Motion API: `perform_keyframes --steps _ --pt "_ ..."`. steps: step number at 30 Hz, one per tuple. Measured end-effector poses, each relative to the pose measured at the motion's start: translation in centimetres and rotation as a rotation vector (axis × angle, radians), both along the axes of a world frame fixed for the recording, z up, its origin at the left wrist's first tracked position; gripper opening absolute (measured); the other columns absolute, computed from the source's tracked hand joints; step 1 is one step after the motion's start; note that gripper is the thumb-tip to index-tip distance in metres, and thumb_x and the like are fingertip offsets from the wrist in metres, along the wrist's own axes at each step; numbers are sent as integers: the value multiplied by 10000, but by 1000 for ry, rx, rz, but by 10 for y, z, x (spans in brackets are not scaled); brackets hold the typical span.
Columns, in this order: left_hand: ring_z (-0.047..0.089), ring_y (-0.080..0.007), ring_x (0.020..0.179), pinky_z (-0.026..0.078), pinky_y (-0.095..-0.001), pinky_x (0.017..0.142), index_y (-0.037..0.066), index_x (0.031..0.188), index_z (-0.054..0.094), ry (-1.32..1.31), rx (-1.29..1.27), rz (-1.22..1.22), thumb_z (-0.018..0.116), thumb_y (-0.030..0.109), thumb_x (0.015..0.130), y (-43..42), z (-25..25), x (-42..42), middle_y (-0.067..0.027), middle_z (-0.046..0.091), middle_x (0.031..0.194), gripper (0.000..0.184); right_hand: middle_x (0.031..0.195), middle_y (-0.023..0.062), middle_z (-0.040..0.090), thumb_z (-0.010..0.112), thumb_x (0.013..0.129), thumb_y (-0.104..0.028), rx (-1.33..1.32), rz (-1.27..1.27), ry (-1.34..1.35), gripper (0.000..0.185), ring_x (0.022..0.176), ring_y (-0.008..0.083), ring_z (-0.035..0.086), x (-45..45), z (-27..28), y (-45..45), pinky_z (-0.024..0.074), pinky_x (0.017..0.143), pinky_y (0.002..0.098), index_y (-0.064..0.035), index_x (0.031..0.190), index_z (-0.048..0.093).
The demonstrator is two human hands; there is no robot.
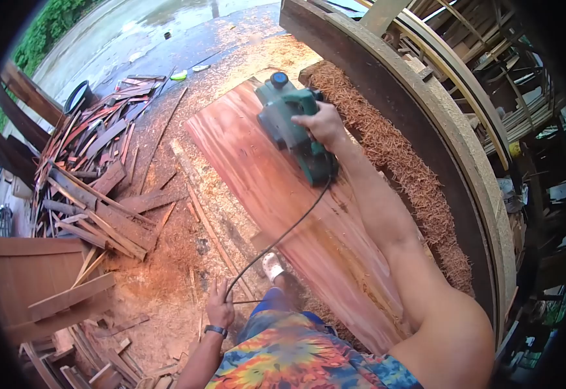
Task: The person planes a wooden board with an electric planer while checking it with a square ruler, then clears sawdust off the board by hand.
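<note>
A green electric planer [296,123] rests flat on a wide reddish wooden board [237,152], near the board's far end. My right hand [325,124] is wrapped around the planer's handle, with the arm stretched forward over the board. From the rear of the planer a black power cord [283,235] curves back across the board. My left hand [220,303], low beside my body and wearing a dark wristband, is closed on this cord. Streaky pink and brown grain shows along the planed surface.
Curly wood shavings [387,162] are heaped along the board's right side, beside a long dark beam [425,123]. Scrap wood [95,162] is piled at the left, near a black bucket [79,97]. Sawdust covers the floor around my shoe [272,266].
</note>
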State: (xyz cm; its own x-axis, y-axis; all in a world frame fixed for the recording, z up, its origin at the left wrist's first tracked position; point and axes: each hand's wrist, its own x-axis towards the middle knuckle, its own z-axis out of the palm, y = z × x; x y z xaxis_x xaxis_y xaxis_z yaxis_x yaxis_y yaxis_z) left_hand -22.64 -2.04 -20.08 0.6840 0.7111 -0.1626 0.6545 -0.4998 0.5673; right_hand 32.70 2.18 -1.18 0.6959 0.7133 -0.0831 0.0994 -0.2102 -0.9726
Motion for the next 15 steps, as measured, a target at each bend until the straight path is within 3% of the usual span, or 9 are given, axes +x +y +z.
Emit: perform_keyframes --steps 1,2,4,6,7,10,12,13,15 --pt "550 -462 1307 497 -469 1042 144 1483 529 19 4 -1 624 197 991 6 -3 -10 -305 417 1541 503 762 5 688 820 811 -140 -28 -26 -5 287 578 78 574 -18 0 -42 462 529 266 -39 1072 753" --pt "522 -466 1332 476 -475 1063 129 1479 529 4 15 -8 628 194 987 10 -5 -10 -306 406 1547 507 819 17 710 818 812 -134 -44 -70 -30 337 663 85 614 -43 5 -83 509 612 281 -25 1121 739" --pt "466 -474 1381 436 -488 1107 98 1472 528 -23 30 -21 638 187 977 16 -1 -2 -309 384 1561 515 666 -17 605 821 823 -133 30 -150 -57 237 508 74 532 -92 3 -165 408 459 258 -26 983 683" --pt "394 -472 1431 371 -503 1153 43 1464 514 -140 166 -58 649 185 964 17 0 27 -296 363 1578 537 865 32 725 800 822 -125 -143 -268 11 345 752 112 646 -142 2 -258 537 692 310 -4 1134 715" --pt "387 -471 1434 364 -508 1155 25 1472 491 -153 222 -124 653 191 960 15 2 40 -293 347 1588 562 804 14 693 806 815 -128 -99 -332 -54 308 687 95 615 -176 8 -301 507 637 289 8 1074 707" --pt "383 -442 1438 338 -524 1163 21 1506 425 -172 262 -316 689 242 934 2 28 91 -265 328 1611 668 697 -5 606 783 817 -90 -194 -629 141 248 537 85 540 -293 27 -420 432 511 267 4 1018 673" --pt "377 -425 1445 329 -520 1169 40 1522 414 -273 311 -498 700 250 929 -20 31 112 -249 321 1620 692 668 -7 565 760 822 -53 -179 -802 144 352 500 86 504 -381 19 -506 399 478 259 20 1142 635" --pt "330 -430 1477 284 -528 1201 49 1550 380 -223 289 -595 677 359 959 -35 36 120 -232 300 1634 731 685 7 576 752 831 -46 -172 -925 173 365 502 90 510 -430 26 -534 403 477 261 23 1168 628" --pt "318 -422 1483 258 -521 1216 44 1552 372 -235 314 -822 682 406 943 -75 51 130 -231 310 1628 773 708 28 587 738 852 -47 -155 -1185 219 386 503 100 515 -518 32 -584 407 467 264 29 1209 612"
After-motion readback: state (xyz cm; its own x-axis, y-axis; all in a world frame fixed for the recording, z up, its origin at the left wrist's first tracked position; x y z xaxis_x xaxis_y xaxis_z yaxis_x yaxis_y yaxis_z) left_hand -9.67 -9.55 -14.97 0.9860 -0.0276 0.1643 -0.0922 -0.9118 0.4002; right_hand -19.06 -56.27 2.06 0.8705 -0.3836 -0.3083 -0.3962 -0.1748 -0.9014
